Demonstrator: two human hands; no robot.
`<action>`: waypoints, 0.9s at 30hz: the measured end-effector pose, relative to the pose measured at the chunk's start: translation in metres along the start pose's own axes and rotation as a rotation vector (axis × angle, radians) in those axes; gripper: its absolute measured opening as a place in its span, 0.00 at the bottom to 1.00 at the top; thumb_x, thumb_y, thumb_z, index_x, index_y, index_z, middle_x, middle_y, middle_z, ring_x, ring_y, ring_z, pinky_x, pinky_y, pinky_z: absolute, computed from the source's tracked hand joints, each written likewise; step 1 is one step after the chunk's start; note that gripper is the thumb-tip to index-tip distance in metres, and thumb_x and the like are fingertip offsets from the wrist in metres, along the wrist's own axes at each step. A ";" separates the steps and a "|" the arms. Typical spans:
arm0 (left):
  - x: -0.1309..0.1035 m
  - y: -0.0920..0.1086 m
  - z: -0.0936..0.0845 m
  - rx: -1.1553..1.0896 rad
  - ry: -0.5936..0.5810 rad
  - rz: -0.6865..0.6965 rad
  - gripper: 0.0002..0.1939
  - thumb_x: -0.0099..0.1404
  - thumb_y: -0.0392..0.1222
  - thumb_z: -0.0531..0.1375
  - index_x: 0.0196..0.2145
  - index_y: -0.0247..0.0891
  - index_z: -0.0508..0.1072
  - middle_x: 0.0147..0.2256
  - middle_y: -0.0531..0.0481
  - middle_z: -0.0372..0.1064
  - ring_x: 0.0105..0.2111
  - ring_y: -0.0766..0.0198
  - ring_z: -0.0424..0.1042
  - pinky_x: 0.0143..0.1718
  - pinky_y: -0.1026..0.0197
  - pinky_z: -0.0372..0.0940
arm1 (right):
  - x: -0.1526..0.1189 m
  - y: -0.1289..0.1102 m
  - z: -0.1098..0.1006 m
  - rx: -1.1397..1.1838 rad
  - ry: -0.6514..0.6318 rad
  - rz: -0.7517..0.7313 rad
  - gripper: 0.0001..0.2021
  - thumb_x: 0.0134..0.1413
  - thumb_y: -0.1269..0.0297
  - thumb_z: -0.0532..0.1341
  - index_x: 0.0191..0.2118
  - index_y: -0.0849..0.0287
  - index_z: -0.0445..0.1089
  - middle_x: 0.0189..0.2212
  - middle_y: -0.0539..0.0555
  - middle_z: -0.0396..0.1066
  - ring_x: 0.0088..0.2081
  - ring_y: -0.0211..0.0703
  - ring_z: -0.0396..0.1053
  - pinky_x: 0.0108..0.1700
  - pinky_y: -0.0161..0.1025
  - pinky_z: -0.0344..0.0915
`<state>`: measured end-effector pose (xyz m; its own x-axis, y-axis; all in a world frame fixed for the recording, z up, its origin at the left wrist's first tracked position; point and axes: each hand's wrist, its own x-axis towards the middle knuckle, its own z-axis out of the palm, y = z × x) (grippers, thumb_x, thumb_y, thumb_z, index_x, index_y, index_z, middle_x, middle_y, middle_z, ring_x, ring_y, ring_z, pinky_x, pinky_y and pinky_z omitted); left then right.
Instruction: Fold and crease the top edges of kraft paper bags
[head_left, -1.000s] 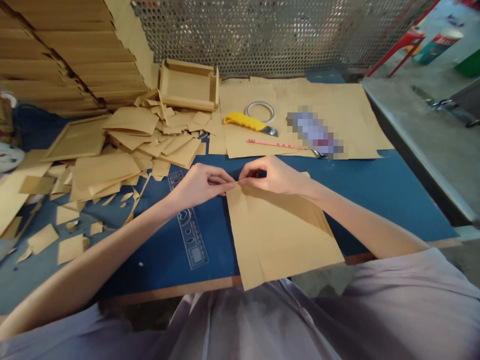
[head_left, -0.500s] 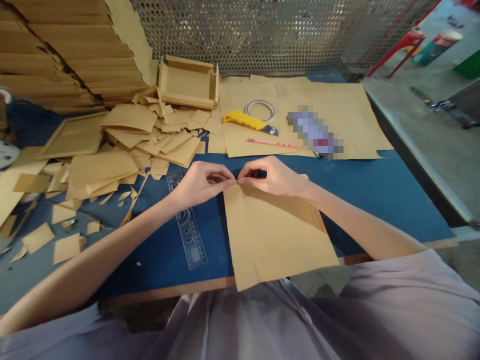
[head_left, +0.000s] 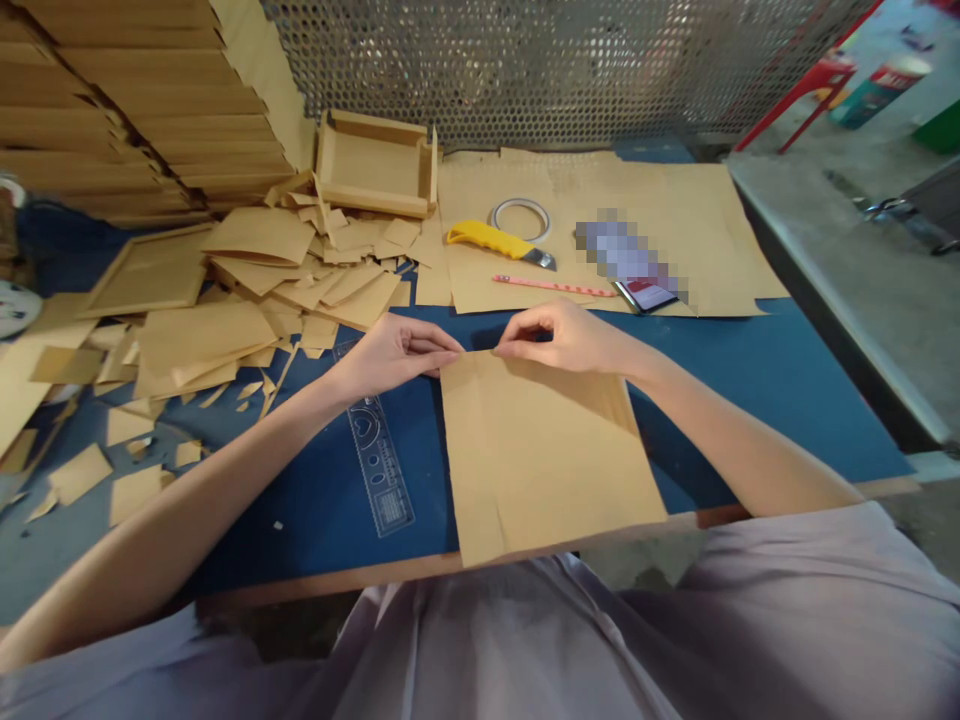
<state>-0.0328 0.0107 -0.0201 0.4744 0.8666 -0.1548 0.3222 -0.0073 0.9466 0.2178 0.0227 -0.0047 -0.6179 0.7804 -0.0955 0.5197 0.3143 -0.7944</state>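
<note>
A brown paper sheet [head_left: 555, 460] lies in front of me, its near edge hanging slightly over the table's front edge. My left hand [head_left: 397, 352] pinches the sheet's far left corner between thumb and fingers. A short way to the right, my right hand [head_left: 566, 338] pinches the far edge. A faint crease runs along the sheet's left side. The clear plastic ruler [head_left: 379, 460] lies left of the sheet, its upper end partly covered by my left hand.
Cardboard scraps [head_left: 202, 340] and an open cardboard tray [head_left: 376, 165] are at left and back. Beyond my hands, a yellow cutter [head_left: 491, 240], tape roll [head_left: 520, 219], pink pencil [head_left: 551, 287] and phone [head_left: 634, 265] lie on brown sheets [head_left: 697, 220].
My right hand has moved right and slightly away along the far edge, apart from my left hand. The sheet has shifted slightly left and away from me.
</note>
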 end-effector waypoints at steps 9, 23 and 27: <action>-0.001 0.005 -0.007 -0.041 -0.076 -0.069 0.15 0.55 0.48 0.68 0.35 0.34 0.78 0.30 0.48 0.78 0.32 0.61 0.79 0.36 0.61 0.77 | -0.011 0.024 -0.019 -0.035 0.024 0.050 0.17 0.51 0.48 0.64 0.29 0.58 0.75 0.26 0.52 0.72 0.28 0.38 0.64 0.30 0.38 0.57; -0.006 0.021 -0.030 0.258 -0.447 -0.081 0.14 0.67 0.48 0.59 0.28 0.36 0.71 0.24 0.50 0.76 0.18 0.70 0.70 0.21 0.70 0.64 | -0.015 0.040 -0.023 -0.171 0.145 -0.143 0.12 0.54 0.54 0.64 0.31 0.56 0.77 0.29 0.53 0.77 0.29 0.41 0.69 0.34 0.40 0.63; -0.011 0.023 -0.028 0.614 -0.308 0.166 0.19 0.70 0.50 0.55 0.25 0.37 0.71 0.19 0.54 0.69 0.18 0.70 0.66 0.21 0.68 0.61 | -0.013 0.043 -0.016 -0.242 0.215 -0.265 0.09 0.56 0.57 0.64 0.32 0.57 0.75 0.32 0.54 0.77 0.34 0.43 0.72 0.40 0.41 0.66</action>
<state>-0.0533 0.0153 0.0110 0.7383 0.6496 -0.1813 0.5864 -0.4855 0.6484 0.2574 0.0351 -0.0286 -0.6249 0.7424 0.2415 0.4987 0.6176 -0.6082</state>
